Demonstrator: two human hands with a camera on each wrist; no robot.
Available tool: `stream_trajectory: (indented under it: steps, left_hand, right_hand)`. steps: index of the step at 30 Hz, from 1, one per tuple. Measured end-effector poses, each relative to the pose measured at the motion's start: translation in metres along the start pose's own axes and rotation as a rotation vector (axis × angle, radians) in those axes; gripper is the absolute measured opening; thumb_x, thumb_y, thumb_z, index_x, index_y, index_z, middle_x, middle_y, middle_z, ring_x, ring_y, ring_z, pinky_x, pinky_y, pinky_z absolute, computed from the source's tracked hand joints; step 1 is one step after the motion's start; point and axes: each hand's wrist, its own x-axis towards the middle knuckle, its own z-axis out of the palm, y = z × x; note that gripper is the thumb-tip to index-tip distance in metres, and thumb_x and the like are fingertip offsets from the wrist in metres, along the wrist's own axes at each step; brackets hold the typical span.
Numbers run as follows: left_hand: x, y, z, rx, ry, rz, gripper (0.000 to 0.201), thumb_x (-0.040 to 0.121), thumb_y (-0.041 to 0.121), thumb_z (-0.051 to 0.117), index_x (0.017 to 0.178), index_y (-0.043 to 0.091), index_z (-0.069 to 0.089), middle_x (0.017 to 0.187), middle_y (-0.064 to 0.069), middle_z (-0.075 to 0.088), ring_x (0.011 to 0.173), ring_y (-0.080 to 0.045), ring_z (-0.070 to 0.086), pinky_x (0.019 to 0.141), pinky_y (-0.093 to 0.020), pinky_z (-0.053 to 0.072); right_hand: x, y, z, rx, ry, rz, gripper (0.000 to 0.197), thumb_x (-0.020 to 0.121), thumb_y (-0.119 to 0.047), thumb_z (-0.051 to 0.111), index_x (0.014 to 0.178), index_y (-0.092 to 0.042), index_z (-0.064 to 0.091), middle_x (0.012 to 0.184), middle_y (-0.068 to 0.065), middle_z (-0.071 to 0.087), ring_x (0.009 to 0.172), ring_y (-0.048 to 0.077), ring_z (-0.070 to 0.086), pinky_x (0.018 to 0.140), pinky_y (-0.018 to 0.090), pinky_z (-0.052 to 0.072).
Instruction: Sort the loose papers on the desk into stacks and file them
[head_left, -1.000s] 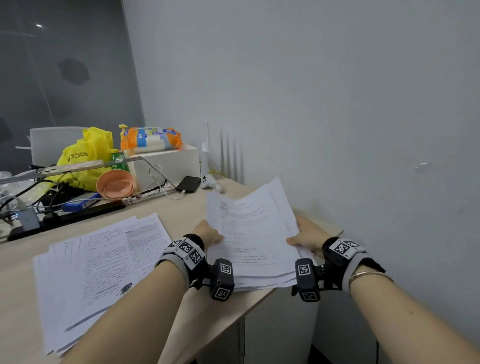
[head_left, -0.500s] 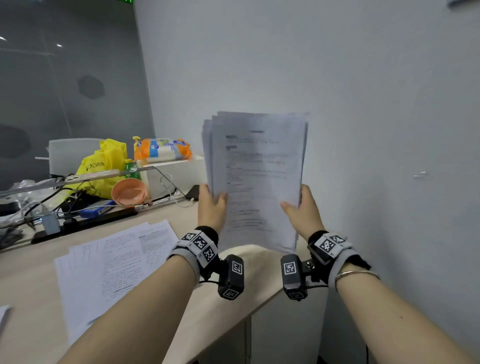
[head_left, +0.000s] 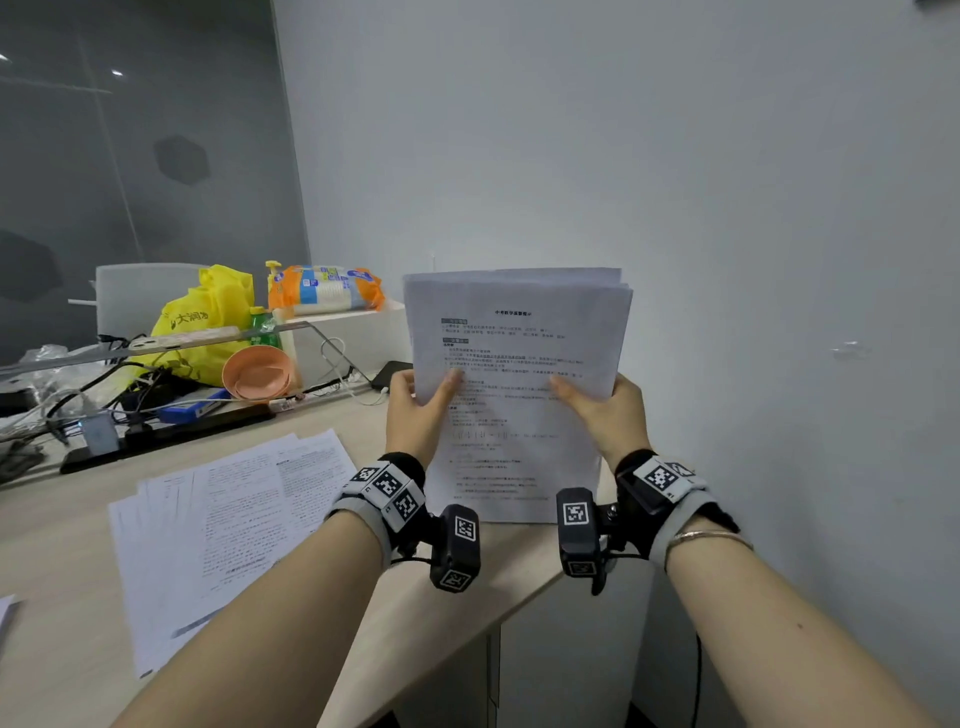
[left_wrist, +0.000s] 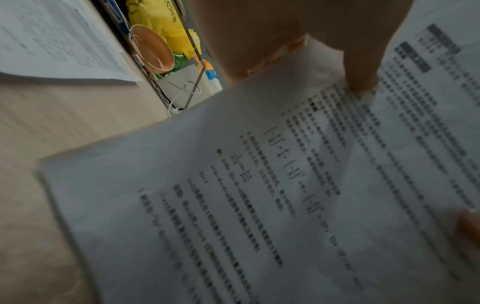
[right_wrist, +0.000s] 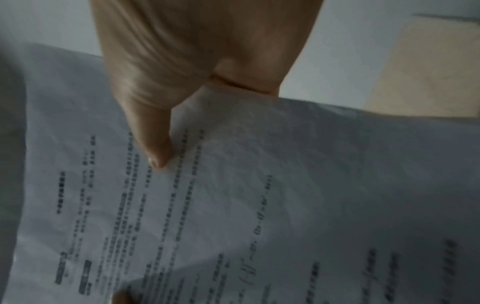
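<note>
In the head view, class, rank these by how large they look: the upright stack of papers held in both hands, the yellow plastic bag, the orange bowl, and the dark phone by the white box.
1. Held stack of papers, nearest the camera
2. Yellow plastic bag
3. Orange bowl
4. Dark phone, partly hidden

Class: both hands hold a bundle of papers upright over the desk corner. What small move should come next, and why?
Probably tap the bundle's bottom edge on the desk to square it. The left hand and right hand grip its sides, it stands upright, and the sheets' top edges sit uneven.
</note>
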Motion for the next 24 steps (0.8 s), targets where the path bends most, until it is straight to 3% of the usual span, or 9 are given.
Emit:
stream_trajectory:
  steps: [4, 7, 11, 14, 16, 20, 24]
  left_hand:
    - [0.007, -0.005, -0.007, -0.057, -0.109, -0.068, 0.055, 0.078, 0.034, 0.074, 0.117, 0.006, 0.05, 0.111, -0.007, 0.064, 0.096, -0.02, 0.066, 0.078, -0.031, 0.057]
    - [0.002, -0.005, -0.008, -0.009, -0.168, -0.058, 0.026, 0.09, 0.017, 0.06, 0.115, 0.008, 0.056, 0.099, 0.0, 0.067, 0.087, -0.016, 0.066, 0.07, -0.02, 0.057]
    - [0.008, 0.007, 0.0, 0.129, -0.067, 0.068, 0.015, 0.096, 0.015, 0.051, 0.11, 0.012, 0.054, 0.104, -0.004, 0.062, 0.093, -0.02, 0.061, 0.076, -0.029, 0.051]
    - [0.015, 0.015, 0.001, 0.119, -0.022, 0.108, 0.016, 0.097, 0.014, 0.047, 0.112, 0.012, 0.052, 0.098, 0.0, 0.061, 0.087, -0.012, 0.06, 0.065, -0.018, 0.048]
    - [0.017, 0.015, -0.001, 0.102, 0.02, 0.121, 0.02, 0.097, 0.012, 0.046, 0.116, 0.007, 0.051, 0.099, -0.001, 0.06, 0.088, -0.013, 0.059, 0.064, -0.018, 0.047]
    - [0.013, 0.01, -0.003, 0.168, 0.033, 0.14, 0.019, 0.096, 0.014, 0.049, 0.113, 0.005, 0.048, 0.091, 0.005, 0.055, 0.089, -0.015, 0.056, 0.064, -0.02, 0.046]
    - [0.013, 0.016, 0.001, 0.1, 0.013, 0.106, 0.023, 0.094, 0.013, 0.054, 0.106, 0.012, 0.035, 0.093, 0.007, 0.051, 0.085, -0.007, 0.056, 0.067, -0.021, 0.047]
  right_hand:
    - [0.01, 0.001, -0.002, -0.069, -0.119, 0.052, 0.022, 0.078, -0.019, 0.075, 0.098, -0.014, 0.068, 0.094, 0.002, 0.07, 0.083, 0.009, 0.067, 0.067, 0.015, 0.056]
    - [0.011, 0.011, -0.001, -0.118, -0.113, 0.07, 0.023, 0.079, -0.017, 0.075, 0.1, -0.01, 0.069, 0.096, 0.004, 0.07, 0.091, 0.02, 0.068, 0.073, 0.017, 0.055]
    - [0.017, -0.002, 0.009, -0.178, -0.073, -0.017, 0.028, 0.083, -0.018, 0.071, 0.107, -0.005, 0.067, 0.095, 0.0, 0.066, 0.086, 0.014, 0.064, 0.069, 0.011, 0.052]
    - [0.021, -0.012, 0.012, -0.119, -0.113, 0.007, 0.022, 0.082, -0.015, 0.071, 0.103, -0.009, 0.067, 0.095, 0.003, 0.067, 0.083, 0.014, 0.065, 0.075, 0.022, 0.056]
    - [0.017, -0.004, 0.012, -0.126, -0.17, 0.088, 0.024, 0.082, -0.012, 0.071, 0.105, -0.01, 0.065, 0.099, 0.006, 0.067, 0.087, 0.019, 0.065, 0.078, 0.028, 0.055]
    - [0.004, 0.021, 0.012, -0.238, -0.152, 0.105, 0.025, 0.086, -0.012, 0.067, 0.109, 0.0, 0.066, 0.097, 0.006, 0.066, 0.089, 0.02, 0.064, 0.067, 0.014, 0.051]
    - [0.005, 0.02, 0.019, -0.2, -0.054, 0.087, 0.009, 0.086, -0.014, 0.066, 0.093, -0.009, 0.067, 0.085, 0.001, 0.067, 0.08, 0.018, 0.063, 0.071, 0.026, 0.051]
